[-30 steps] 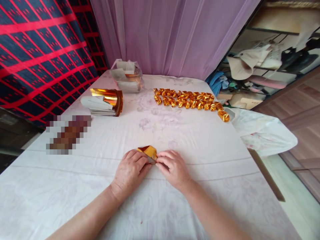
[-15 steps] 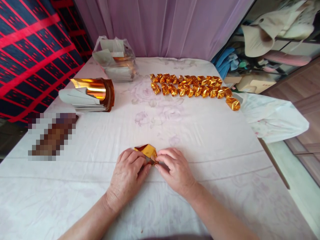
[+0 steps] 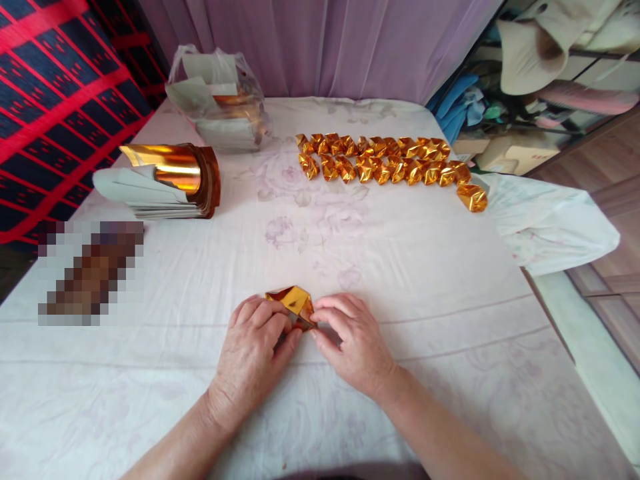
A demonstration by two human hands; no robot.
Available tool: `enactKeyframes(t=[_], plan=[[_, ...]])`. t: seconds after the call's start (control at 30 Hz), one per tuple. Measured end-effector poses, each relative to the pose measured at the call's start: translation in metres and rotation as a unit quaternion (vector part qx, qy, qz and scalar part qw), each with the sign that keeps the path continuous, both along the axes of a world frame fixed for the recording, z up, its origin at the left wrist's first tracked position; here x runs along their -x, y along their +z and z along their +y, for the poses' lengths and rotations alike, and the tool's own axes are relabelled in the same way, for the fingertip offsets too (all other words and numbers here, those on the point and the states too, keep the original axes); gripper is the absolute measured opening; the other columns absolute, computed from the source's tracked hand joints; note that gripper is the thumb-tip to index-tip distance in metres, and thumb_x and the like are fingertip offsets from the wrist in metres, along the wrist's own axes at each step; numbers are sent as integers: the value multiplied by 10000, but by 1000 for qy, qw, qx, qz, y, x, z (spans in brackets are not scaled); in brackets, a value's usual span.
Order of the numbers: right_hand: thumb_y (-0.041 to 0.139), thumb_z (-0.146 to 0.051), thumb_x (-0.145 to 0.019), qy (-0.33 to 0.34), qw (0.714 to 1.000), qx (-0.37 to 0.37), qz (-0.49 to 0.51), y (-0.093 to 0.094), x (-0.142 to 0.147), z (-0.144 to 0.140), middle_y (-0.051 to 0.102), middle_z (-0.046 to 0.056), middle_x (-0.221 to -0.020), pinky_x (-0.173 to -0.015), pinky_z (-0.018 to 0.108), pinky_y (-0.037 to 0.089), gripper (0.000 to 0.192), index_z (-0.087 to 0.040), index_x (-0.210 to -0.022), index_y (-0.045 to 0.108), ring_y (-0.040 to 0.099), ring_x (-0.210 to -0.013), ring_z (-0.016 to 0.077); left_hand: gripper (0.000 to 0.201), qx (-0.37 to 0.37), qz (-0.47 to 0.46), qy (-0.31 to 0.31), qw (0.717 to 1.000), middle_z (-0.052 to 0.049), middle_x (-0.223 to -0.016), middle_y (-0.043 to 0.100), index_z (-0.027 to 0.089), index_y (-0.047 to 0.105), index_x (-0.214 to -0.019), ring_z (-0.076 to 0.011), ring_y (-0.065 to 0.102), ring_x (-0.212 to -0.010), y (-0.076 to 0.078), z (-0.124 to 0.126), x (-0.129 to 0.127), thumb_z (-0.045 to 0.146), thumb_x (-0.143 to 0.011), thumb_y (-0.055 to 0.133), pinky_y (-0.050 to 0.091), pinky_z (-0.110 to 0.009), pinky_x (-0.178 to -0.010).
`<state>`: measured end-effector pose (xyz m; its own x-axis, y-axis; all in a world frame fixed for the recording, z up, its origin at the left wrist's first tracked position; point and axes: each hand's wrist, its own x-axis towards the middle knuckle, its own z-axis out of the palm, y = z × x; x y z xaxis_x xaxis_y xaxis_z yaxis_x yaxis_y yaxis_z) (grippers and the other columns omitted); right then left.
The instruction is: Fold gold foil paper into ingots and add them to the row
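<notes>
Close to the person, both hands rest on the white tablecloth (image 3: 450,373), which has a faint flower print. The left hand (image 3: 253,357) and the right hand (image 3: 353,343) meet at a small piece of gold foil paper (image 3: 293,303), partly folded, lying on the cloth near the front edge and roughly in the middle of the table's width. The left hand's fingers are curled down onto the near left side of the foil; the right hand's fingertips (image 3: 320,319) pinch its right corner, so both hands are closed on the same piece. Off to the left, on the cloth, there is a pixelated brown patch (image 3: 93,273) whose contents cannot be made out. Further back on the left lies a stack of foil sheets (image 3: 160,187), the top one curling up gold and shiny. Across from it, on the right half of the table, folded gold pieces (image 3: 385,163) lie in two close rows, with one more just off the right end. Behind the stack sits a clear plastic bag (image 3: 217,100) with more sheets inside. At the far edge hangs a mauve curtain (image 3: 330,47), with a red and dark blue checked cloth (image 3: 55,93) to its left.
</notes>
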<state>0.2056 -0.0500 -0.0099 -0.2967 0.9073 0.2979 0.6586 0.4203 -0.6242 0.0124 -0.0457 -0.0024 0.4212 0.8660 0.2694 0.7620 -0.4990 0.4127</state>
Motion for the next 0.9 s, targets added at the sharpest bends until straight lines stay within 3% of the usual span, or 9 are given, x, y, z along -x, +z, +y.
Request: enactKeyframes(t=[0.9], plan=[[633,-133,-835,-43,999,18,-28,0,10,2,675,36,-929,-810,380,430,95,-221,-801,629,589,-888,207,116,16,-5,21,1000,-54,-889,638,206,587,-748,-256,546,-920,-1,1,-2,236,-853,625,465,-458,-841]])
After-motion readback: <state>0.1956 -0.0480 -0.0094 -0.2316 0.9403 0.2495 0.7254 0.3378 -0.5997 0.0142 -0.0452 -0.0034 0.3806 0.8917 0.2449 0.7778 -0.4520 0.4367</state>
